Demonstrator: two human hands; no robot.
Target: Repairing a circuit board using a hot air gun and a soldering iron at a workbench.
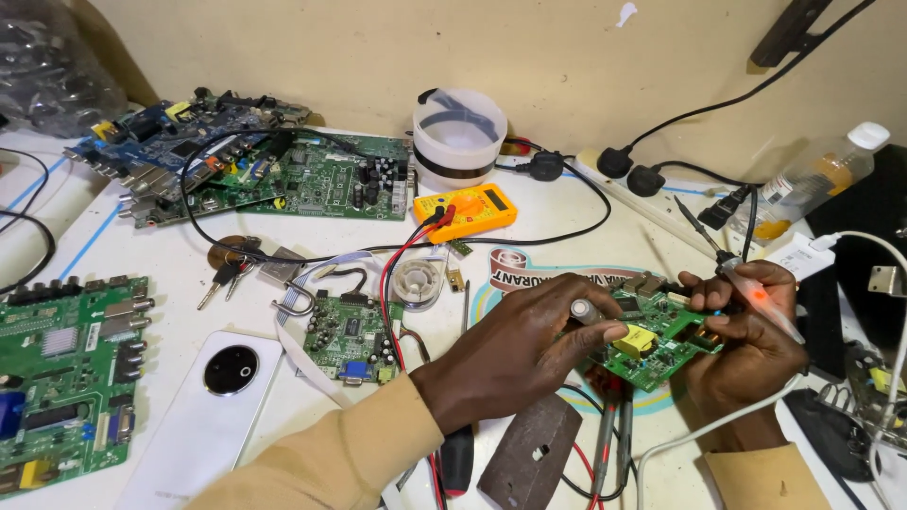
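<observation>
Small green board [661,338] being held above table [567,203], near right part of its front edge, between both hands. Left hand [515,345] being closed on board's left edge, silver cylindrical tool tip [584,311] being pinched between fingers. Right hand [751,335] being wrapped round board's right end, translucent pen-like tester [761,300] with red glow also being gripped. Board's long axis running left-right, slightly tilted. Tester lying just right of board, right hand nearer. Yellow multimeter [468,212] being left well apart, toward back edge.
</observation>
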